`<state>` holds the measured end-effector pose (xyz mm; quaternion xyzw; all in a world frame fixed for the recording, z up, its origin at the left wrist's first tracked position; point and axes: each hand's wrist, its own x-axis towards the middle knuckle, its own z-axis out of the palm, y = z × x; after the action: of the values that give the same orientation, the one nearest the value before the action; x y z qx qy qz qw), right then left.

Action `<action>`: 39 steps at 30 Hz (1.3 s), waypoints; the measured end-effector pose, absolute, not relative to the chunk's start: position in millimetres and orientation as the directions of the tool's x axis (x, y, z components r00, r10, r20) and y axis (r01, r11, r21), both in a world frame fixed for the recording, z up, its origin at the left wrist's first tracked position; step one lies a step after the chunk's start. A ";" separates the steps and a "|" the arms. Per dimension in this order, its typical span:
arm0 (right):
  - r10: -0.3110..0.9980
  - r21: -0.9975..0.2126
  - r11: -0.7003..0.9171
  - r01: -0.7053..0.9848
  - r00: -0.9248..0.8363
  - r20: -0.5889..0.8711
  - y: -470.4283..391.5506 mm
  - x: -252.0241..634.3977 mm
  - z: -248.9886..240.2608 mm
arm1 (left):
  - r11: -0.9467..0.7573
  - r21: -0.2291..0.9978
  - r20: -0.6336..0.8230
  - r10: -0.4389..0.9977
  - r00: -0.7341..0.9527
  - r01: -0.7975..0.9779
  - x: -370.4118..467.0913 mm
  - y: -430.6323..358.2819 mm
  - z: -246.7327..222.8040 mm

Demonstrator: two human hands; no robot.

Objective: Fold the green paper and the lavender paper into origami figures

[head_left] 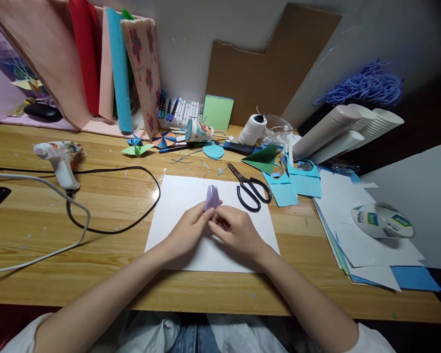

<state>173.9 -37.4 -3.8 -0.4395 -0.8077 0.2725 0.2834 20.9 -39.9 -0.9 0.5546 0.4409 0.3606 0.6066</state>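
Observation:
A small piece of folded purple paper [212, 197] stands upright between my hands, above a white sheet of paper [180, 196] on the wooden table. My left hand [193, 223] is closed on its lower left side, thumb across the front. Fingers of my right hand [237, 228] are pinched together at the paper's lower right edge; the exact grip is partly hidden by the fingers. Black-handled scissors [249, 187] lie half on the white sheet, just beyond my right hand, with the blades pointing away to the left.
At the left are a hot glue gun [59, 159] and looped cables [113, 230]. Paper cranes [136, 148], markers [183, 110], a thread spool [252, 130] and blue paper scraps [282, 189] line the back. Stacked papers [367, 245] with a tape roll [382, 220] lie at right.

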 end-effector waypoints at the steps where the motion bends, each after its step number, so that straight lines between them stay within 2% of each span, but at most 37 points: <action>1: 0.875 -0.710 0.446 0.545 -0.431 0.219 -36.3 175.0 -2.7 | 0.155 0.987 -0.159 0.933 0.324 0.040 20.3 -38.1 -2.2; 5: 0.935 -0.817 0.347 0.460 -0.242 0.260 -30.9 179.1 -1.5 | 0.317 0.938 -0.261 0.913 0.314 -0.143 20.5 -33.4 -4.8; 7: 0.940 -0.841 0.336 0.423 -0.206 0.272 -29.3 180.1 -1.5 | 0.384 0.895 -0.293 0.890 0.348 -0.227 21.5 -33.0 -4.2; 12: 0.934 -0.878 0.349 0.326 -0.194 0.299 -29.5 179.3 -0.9 | 0.472 0.847 -0.350 0.842 0.410 -0.246 22.4 -33.4 -4.0; 17: 0.949 -0.923 0.294 0.247 -0.189 0.252 -27.8 178.5 -2.7 | 0.450 0.863 -0.308 0.829 0.466 -0.229 21.8 -32.1 -7.5; 23: 0.912 -0.899 0.384 0.211 -0.238 0.334 -27.2 181.5 -2.6 | 0.436 0.868 -0.264 0.811 0.523 -0.238 19.5 -35.0 0.3; 28: 0.820 -0.799 0.554 0.234 -0.321 0.474 -25.8 186.7 -2.3 | 0.479 0.831 -0.258 0.781 0.569 -0.282 15.6 -35.8 6.4; 31: 0.791 -0.765 0.594 0.250 -0.359 0.496 -23.8 188.5 -1.7 | 0.474 0.842 -0.269 0.783 0.561 -0.257 14.5 -34.6 5.5; 35: 0.844 -0.820 0.509 0.260 -0.335 0.418 -22.4 186.9 -1.1 | 0.404 0.888 -0.257 0.831 0.494 -0.218 15.1 -33.2 5.1; 39: 0.969 -0.972 0.190 0.139 -0.188 0.163 -22.6 182.9 -5.2 | 0.287 0.953 -0.232 0.898 0.375 -0.099 18.6 -33.7 8.4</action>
<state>182.9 -22.6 -5.2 -0.4450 -0.6221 0.4549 0.4561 18.6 -33.7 8.4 0.4719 0.4229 0.3657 0.6817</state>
